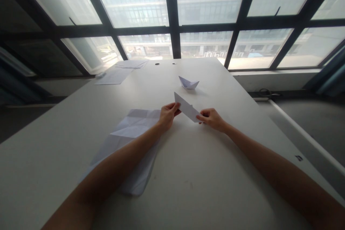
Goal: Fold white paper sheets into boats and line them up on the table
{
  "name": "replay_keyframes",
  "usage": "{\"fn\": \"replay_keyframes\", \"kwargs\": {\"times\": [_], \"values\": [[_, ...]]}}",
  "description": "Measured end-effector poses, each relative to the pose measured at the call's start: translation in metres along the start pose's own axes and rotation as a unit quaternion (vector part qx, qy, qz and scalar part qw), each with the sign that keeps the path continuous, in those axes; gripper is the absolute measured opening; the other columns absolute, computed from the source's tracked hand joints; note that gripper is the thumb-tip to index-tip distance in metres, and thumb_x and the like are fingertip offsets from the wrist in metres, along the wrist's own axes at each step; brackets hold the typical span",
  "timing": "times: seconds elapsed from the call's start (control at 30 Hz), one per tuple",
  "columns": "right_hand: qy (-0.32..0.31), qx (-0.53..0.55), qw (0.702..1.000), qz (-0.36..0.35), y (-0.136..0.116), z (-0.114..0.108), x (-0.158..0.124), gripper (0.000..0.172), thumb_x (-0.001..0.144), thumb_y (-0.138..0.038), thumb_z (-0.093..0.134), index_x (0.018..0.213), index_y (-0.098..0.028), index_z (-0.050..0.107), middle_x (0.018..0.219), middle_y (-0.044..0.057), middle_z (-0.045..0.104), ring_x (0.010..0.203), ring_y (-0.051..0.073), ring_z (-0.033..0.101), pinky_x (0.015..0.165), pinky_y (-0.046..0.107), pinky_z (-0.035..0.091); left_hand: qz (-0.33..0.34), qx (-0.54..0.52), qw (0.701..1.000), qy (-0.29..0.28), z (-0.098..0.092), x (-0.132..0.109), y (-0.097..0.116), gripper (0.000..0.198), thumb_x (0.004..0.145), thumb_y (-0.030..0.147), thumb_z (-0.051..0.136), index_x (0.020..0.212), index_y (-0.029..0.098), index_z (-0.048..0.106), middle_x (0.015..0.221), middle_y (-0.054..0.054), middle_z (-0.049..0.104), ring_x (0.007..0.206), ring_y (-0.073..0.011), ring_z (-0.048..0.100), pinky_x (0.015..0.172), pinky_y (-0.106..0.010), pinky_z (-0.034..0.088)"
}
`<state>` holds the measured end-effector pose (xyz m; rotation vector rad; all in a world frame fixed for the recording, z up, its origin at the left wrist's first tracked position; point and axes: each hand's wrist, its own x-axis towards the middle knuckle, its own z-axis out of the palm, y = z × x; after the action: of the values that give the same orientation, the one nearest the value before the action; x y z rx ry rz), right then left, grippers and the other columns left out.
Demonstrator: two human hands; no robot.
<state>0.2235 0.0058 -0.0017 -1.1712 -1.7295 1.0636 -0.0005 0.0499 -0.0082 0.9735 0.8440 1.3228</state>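
Observation:
Both hands pinch a folded piece of white paper (188, 108), held tilted above the table, its left end higher than its right. My left hand (167, 115) grips the left end between thumb and fingers. At the lower right end, my right hand (211, 118) is closed on the paper's corner. Beyond the hands a folded paper boat (189, 84) stands on the table. A creased white sheet (129, 129) lies flat under and beside my left forearm.
The white table (215, 179) stretches away toward large dark-framed windows. Several flat sheets of paper (113, 76) lie at its far left. Two small dark spots mark the far end. A small dark label (299, 158) is near the right edge.

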Motion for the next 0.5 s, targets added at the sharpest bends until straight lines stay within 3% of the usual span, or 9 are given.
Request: {"fn": "replay_keyframes", "kwargs": {"times": [0.17,0.3,0.4,0.5], "values": [[0.013,-0.026,0.999,-0.022,0.007,0.002,0.001,0.031,0.079,-0.041,0.065,0.061,-0.016,0.063,0.056,0.0,0.058,0.053,0.012,0.049,0.052,0.025,0.033,-0.006,-0.01,1.0,-0.019,0.0,0.0,0.0,0.041,0.074,0.041,0.082,0.1,0.01,0.072,0.093,-0.009,0.074,0.083,-0.0193,0.07,0.091,-0.04,0.055],[0.098,-0.065,0.992,-0.042,0.009,0.006,0.0,0.028,0.081,-0.039,0.062,0.065,-0.017,0.065,0.058,0.0,0.057,0.055,0.013,0.047,0.053,0.026,0.033,0.003,0.013,1.0,-0.018,0.002,-0.003,-0.001,0.06,0.078,0.036,0.08,0.129,0.021,0.051,0.11,-0.008,0.068,0.085,-0.0179,0.071,0.087,-0.039,0.057],[0.155,-0.15,0.974,-0.066,0.004,0.011,-0.003,0.022,0.081,-0.035,0.062,0.067,-0.019,0.064,0.061,0.0,0.058,0.058,0.014,0.048,0.056,0.027,0.034,0.01,0.053,0.998,-0.037,0.005,-0.005,-0.001,0.064,0.078,0.036,0.079,0.129,0.024,0.044,0.119,-0.009,0.062,0.086,-0.0177,0.071,0.084,-0.04,0.057],[0.163,-0.222,0.957,-0.095,-0.005,0.016,-0.008,0.016,0.082,-0.029,0.061,0.068,-0.02,0.061,0.066,0.001,0.06,0.061,0.015,0.05,0.06,0.027,0.035,0.011,0.071,0.996,-0.055,0.007,-0.007,-0.002,0.067,0.078,0.035,0.079,0.131,0.024,0.041,0.117,-0.008,0.061,0.083,-0.0164,0.07,0.085,-0.039,0.057]]}}
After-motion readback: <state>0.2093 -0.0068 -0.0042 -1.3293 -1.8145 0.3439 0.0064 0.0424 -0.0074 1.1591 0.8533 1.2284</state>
